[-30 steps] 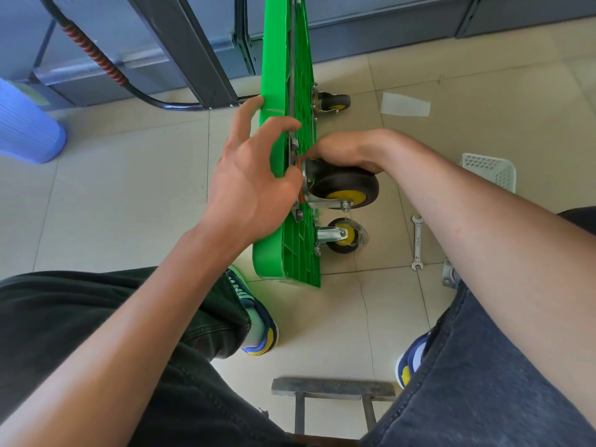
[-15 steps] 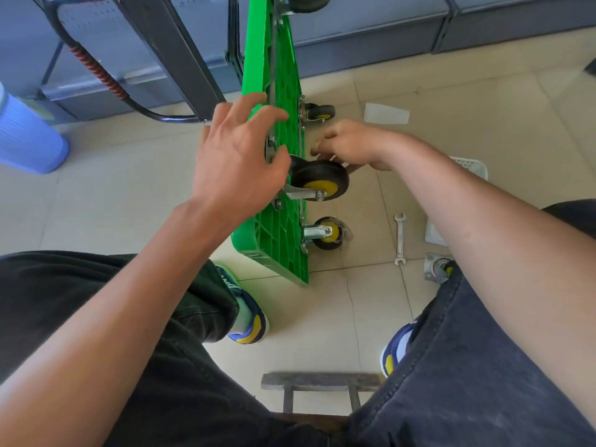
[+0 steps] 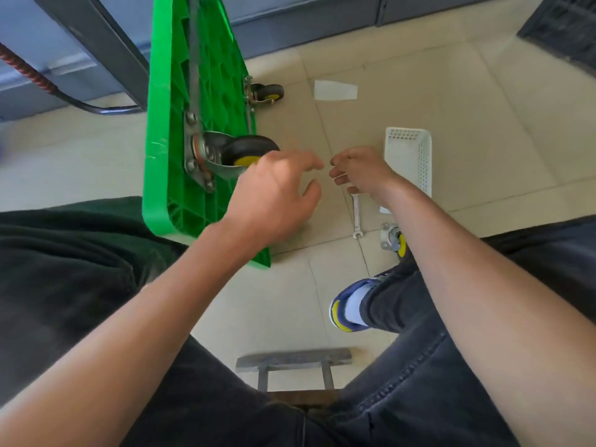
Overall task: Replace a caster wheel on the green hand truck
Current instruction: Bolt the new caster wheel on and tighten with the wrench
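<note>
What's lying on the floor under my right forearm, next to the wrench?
A loose caster wheel, metal plate and yellow hub showing, sits beside the silver open-ended wrench. The right forearm covers its remainder and the near end of the white perforated plastic basket.

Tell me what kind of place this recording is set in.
Probably a stockroom or workshop floor: pale floor tiles, grey metal shelving along the wall, and a wrench and loose caster lying beside the upended green hand truck.

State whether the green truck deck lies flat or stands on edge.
On edge: the deck stands upright on the floor, casters pointing sideways.
</note>
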Demonstrator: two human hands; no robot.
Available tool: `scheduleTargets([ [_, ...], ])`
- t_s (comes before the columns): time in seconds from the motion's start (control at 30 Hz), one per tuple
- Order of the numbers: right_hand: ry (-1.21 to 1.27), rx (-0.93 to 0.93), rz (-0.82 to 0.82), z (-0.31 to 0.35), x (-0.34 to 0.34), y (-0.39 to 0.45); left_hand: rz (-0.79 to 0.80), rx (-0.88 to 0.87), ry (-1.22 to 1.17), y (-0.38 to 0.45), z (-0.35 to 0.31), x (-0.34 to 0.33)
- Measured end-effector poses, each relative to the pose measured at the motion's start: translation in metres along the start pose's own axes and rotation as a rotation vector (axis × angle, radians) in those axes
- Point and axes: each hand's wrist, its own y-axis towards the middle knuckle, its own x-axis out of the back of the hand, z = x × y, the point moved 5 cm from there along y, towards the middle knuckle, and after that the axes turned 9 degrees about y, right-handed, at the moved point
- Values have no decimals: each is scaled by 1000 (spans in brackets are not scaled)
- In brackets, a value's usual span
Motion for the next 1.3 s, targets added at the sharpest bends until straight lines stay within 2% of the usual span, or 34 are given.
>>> scheduleTargets([
  [0.2, 113, -121, -246, -65, 22, 18, 353, 150, -118, 1, 4, -107],
  [0.4, 35, -249, -367, -145, 27, 30, 544, 289, -222, 6, 20, -201],
  [0.5, -7, -366, -337, -189, 19, 48, 582, 350, -250, 14, 28, -231],
  [0.63, 46, -394, -372, -221, 6, 78, 654, 427, -260, 28, 39, -263],
  [0.8, -85, -340, -399, -229, -2, 106, 708, 484, -283, 41, 43, -288],
  [1.07, -393, -283, -482, -245, 6, 140, 687, 504, -236, 36, 63, -313],
  [1.3, -431, -343, -456, -240, 2, 145, 686, 507, -256, 34, 76, -317],
])
